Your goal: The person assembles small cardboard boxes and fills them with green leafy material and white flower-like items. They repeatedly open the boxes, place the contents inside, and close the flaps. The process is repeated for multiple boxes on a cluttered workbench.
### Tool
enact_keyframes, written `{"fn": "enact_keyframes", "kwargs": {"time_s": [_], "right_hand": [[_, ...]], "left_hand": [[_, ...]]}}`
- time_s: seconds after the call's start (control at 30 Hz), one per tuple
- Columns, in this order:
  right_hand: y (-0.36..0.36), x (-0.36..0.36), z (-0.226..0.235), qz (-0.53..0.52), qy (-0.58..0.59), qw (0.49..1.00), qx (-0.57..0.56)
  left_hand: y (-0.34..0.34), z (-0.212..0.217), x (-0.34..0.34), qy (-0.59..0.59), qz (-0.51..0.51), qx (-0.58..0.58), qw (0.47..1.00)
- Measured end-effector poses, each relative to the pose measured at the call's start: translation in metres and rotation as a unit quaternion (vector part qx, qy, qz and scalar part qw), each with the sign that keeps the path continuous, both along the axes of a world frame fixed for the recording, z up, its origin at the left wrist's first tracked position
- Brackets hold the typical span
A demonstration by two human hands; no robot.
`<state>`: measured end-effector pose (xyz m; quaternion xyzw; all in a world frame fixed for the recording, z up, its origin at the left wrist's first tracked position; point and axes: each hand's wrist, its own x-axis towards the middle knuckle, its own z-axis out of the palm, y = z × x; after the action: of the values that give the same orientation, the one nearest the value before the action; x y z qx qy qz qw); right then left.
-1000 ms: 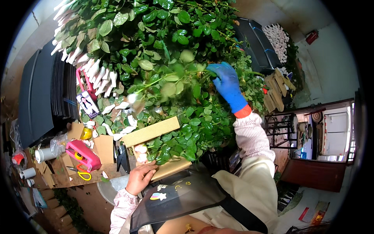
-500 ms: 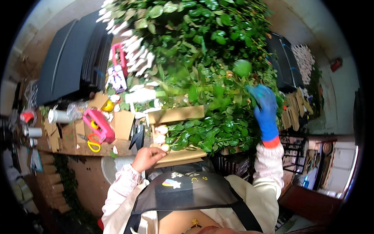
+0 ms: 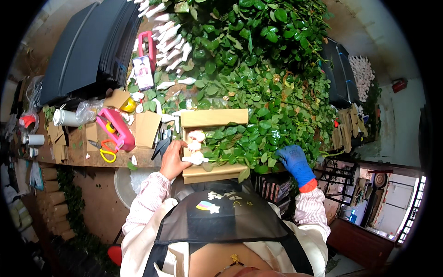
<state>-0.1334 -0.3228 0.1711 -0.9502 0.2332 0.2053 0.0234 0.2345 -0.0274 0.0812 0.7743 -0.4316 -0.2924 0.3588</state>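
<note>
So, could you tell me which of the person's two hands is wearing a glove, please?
The right hand, in a blue glove, among the green leafy stems. The left hand is bare, at the cardboard box.

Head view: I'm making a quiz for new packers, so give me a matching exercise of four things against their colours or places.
Things:
1. right hand
2. left hand
3. scissors
4. tape dispenser

Descriptions:
A. pink, on the bench left of the cardboard box
B. bare, at the box's left edge
C. in a blue glove, among the green leaves
D. yellow handles, lying on the bench

Pairs: 1-C, 2-B, 3-D, 4-A
</note>
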Motion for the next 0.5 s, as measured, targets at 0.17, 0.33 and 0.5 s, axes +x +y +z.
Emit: {"fn": "enact_keyframes", "kwargs": {"time_s": [0.17,0.33,0.5], "right_hand": [[0.002,0.015,0.007,-0.010,0.023,1.000,-0.015],[0.041,0.107,0.073,0.010,-0.170,0.985,0.002],[0.096,0.183,0.019,0.134,-0.084,0.970,0.183]], "left_hand": [[0.006,-0.002,0.001,0.020,-0.003,-0.021,1.000],[0.033,-0.038,0.001,0.273,0.049,0.009,0.961],[0.025,-0.025,0.009,0.494,0.102,0.052,0.862]]}}
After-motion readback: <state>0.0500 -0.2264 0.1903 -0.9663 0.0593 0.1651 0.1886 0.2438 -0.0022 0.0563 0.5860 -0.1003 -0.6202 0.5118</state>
